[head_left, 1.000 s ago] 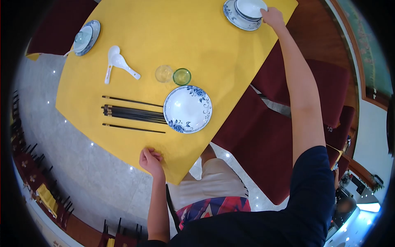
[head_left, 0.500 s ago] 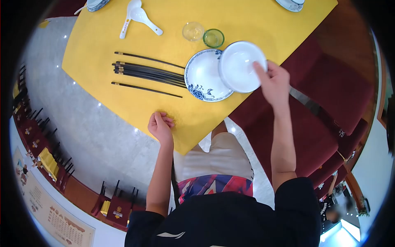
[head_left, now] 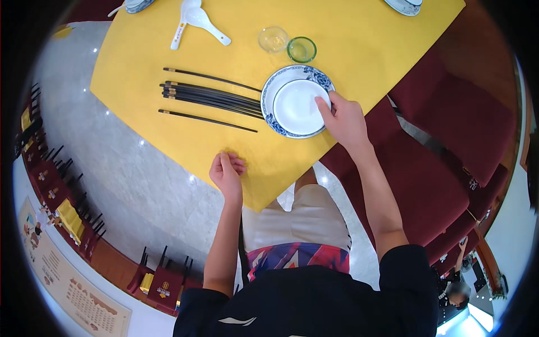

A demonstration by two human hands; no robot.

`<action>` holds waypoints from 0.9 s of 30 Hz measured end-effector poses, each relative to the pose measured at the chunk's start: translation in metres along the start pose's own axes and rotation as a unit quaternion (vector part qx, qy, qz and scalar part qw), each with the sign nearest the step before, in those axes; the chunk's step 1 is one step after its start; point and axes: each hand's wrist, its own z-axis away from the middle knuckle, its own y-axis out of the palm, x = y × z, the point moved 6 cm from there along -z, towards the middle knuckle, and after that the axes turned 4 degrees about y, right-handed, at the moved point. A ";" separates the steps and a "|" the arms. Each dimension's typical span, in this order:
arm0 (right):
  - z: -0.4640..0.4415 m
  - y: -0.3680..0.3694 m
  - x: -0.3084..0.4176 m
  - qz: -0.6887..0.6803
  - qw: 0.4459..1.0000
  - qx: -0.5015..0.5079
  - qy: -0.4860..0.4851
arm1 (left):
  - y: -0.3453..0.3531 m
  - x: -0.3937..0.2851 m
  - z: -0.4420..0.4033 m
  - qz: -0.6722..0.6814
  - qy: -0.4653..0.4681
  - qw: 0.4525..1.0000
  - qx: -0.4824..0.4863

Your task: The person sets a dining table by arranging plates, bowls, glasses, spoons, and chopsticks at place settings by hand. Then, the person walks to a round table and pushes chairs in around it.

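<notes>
A white bowl [head_left: 296, 112] sits over the middle of a blue-patterned white plate [head_left: 310, 72]. My right hand [head_left: 345, 119] pinches the bowl's right rim, thumb on the inside. Whether the bowl's base rests on the plate, I cannot tell. At the near edge of the yellow-covered table, my left hand [head_left: 227, 170] lies with its fingers loosely curled and nothing visible in them. Black chopsticks [head_left: 216, 100] with gold bands lie left of the plate, several bunched together and one apart on each side.
Beyond the plate stand a clear glass [head_left: 273, 40] and a green-rimmed glass [head_left: 302, 50]. White spoons [head_left: 205, 20] lie at the far left. More dishes [head_left: 405, 5] sit at the far edge. Dark red chairs [head_left: 407, 174] stand close on the right. A person [head_left: 457, 292] is in the background.
My right hand has brought the bowl leftward from the plate's right edge to over its middle. The left hand stays curled at the table edge. The whole view has shifted slightly.
</notes>
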 end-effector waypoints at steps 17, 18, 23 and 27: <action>-0.045 -0.043 0.046 0.037 0.980 -0.156 -0.123 | 0.170 -0.178 -0.064 -0.386 0.557 0.724 0.130; -0.054 -0.039 0.054 0.048 0.977 -0.151 -0.144 | 0.174 -0.183 -0.071 -0.385 0.558 0.724 0.129; -0.076 -0.022 0.073 0.084 0.982 -0.069 -0.155 | 0.196 -0.179 -0.093 -0.418 0.537 0.697 0.226; -0.091 -0.024 0.073 0.109 0.971 -0.079 -0.198 | 0.210 -0.194 -0.092 -0.411 0.516 0.697 0.282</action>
